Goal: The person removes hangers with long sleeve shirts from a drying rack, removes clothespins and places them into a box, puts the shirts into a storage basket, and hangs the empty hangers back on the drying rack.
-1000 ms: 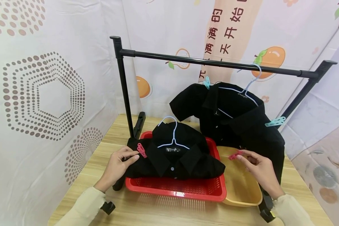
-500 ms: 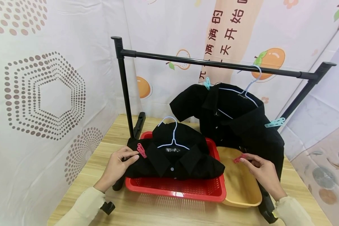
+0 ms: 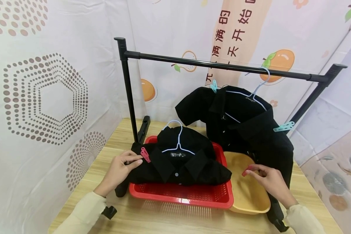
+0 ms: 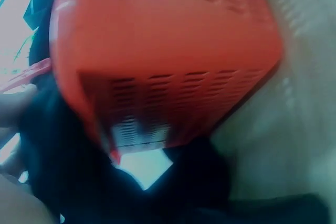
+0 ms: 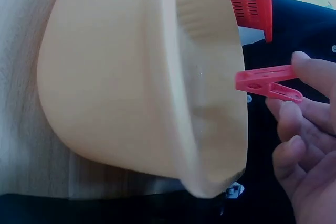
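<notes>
A black short-sleeved shirt (image 3: 163,175) on a light blue hanger (image 3: 179,143) lies over the red basket (image 3: 181,201). My left hand (image 3: 120,169) pinches the shirt's left-side sleeve between thumb and fingers. Close to those fingertips, a pink clothespin (image 3: 145,154) is clipped on the shirt. My right hand (image 3: 270,182) holds another pink clothespin (image 5: 268,81) between thumb and fingers, above the yellow basin (image 5: 105,77). The right wrist view shows this clothespin's handle ends apart at the fingertips. In the left wrist view, fingers are partly cut off at the edge.
A black rack's rail (image 3: 193,62) spans above the baskets. From it hangs a second black shirt (image 3: 251,130) on a blue hanger (image 3: 260,85), with turquoise clothespins (image 3: 284,126) at both shoulders. The rack's feet (image 3: 109,212) stand on the wooden table (image 3: 158,224).
My right hand has moved slightly nearer to me over the yellow basin, and the clothespin in it has turned. My left hand stays at the sleeve.
</notes>
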`<state>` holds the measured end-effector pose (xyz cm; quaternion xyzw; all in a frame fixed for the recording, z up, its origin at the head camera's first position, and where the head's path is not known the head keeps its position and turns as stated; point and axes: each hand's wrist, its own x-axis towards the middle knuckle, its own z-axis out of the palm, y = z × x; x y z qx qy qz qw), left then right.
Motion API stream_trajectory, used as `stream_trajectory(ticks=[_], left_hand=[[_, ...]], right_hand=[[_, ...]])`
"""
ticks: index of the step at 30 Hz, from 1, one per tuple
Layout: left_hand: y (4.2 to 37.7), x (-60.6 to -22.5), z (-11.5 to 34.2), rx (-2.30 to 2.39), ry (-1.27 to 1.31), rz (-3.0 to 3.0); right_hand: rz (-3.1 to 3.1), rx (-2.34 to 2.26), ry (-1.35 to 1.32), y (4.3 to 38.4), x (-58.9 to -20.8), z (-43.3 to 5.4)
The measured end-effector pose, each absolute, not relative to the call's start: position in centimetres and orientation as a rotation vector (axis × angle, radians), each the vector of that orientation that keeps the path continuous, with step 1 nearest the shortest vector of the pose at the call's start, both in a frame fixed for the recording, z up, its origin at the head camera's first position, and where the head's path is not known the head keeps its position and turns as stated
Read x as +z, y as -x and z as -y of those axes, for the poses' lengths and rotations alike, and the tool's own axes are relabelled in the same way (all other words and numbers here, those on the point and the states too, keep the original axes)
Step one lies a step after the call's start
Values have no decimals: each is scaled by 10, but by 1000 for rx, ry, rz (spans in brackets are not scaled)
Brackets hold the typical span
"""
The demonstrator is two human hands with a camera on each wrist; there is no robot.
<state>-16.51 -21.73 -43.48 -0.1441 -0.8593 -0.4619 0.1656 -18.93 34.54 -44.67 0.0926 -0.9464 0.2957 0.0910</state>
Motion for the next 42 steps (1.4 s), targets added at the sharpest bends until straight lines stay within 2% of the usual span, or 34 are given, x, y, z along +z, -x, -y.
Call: stream_trajectory(ticks=[16,42], left_hand=[[168,-401,223,-994,484,2693],[170,-406,219,-1104,580,2566]], right_hand=[[2821,865,-351,188,-452,-342],[2848,846,-363,188,-452,-344]])
